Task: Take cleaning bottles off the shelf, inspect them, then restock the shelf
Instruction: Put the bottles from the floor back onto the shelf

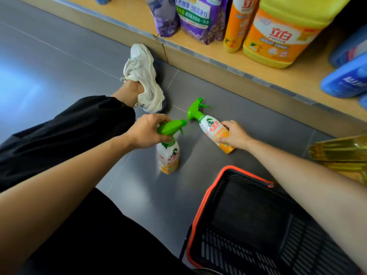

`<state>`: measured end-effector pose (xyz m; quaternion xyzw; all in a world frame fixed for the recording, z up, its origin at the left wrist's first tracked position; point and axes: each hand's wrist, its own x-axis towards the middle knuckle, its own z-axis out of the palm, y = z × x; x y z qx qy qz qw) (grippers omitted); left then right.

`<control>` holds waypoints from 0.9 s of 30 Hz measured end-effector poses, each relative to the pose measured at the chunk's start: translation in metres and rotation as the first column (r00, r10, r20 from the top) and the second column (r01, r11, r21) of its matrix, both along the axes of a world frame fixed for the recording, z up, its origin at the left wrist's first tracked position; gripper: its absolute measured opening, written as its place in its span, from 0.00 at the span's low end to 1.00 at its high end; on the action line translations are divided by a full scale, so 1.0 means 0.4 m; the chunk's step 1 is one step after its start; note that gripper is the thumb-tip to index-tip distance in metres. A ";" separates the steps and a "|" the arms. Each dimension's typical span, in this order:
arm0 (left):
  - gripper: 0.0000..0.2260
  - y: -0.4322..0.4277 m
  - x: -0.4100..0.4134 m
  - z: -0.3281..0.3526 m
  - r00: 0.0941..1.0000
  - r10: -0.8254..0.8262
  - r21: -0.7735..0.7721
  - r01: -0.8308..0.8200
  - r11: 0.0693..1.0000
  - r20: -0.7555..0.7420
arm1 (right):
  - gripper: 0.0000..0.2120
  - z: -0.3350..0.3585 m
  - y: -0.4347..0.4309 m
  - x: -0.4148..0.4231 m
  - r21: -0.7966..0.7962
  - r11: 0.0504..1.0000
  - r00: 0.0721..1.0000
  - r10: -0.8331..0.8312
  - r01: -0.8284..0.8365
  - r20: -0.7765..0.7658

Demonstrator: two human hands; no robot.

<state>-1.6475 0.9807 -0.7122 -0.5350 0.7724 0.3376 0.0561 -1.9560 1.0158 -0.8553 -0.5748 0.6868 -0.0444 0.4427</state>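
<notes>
Two white-and-orange spray bottles with green trigger heads are on the grey floor. The near bottle (168,155) stands upright; my left hand (146,131) grips its green trigger head from above. The far bottle (212,128) is tilted, its head pointing toward the shelf, and my right hand (234,134) holds its body near the orange base. The wooden shelf (208,56) runs along the top right.
On the shelf stand purple refill pouches (198,16), an orange bottle (238,24), a large yellow jug (284,34) and blue bottles (349,76). A black basket with an orange rim (206,197) sits at lower right. My leg and white shoe (143,76) stretch out on the left.
</notes>
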 end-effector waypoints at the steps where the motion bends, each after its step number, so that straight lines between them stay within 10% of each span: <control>1: 0.21 0.004 -0.002 0.001 0.998 0.055 -0.032 -0.056 0.998 -0.028 | 0.33 -0.001 -0.006 -0.006 -0.011 1.000 1.000 -0.001 0.001 -0.021; 8: 0.20 0.017 -0.009 -0.019 0.952 0.275 -0.153 -0.295 0.943 -0.137 | 0.47 0.012 -0.117 0.065 -0.104 0.966 0.947 0.207 -0.239 -0.247; 14: 0.20 0.031 -0.004 -0.028 0.923 0.342 -0.130 -0.366 0.921 -0.174 | 0.29 -0.013 -0.172 0.157 -0.022 0.915 0.869 0.374 -0.403 -0.324; 20: 0.20 0.035 -0.030 -0.033 0.907 0.363 -0.143 -0.396 0.907 -0.213 | 0.29 0.052 -0.136 0.078 -0.270 0.963 0.993 0.047 -0.015 0.112; 27: 0.20 0.034 -0.063 -0.037 0.908 0.355 -0.169 -0.394 0.903 -0.221 | 0.24 0.147 0.000 -0.010 -0.259 0.883 0.851 -0.242 0.392 0.466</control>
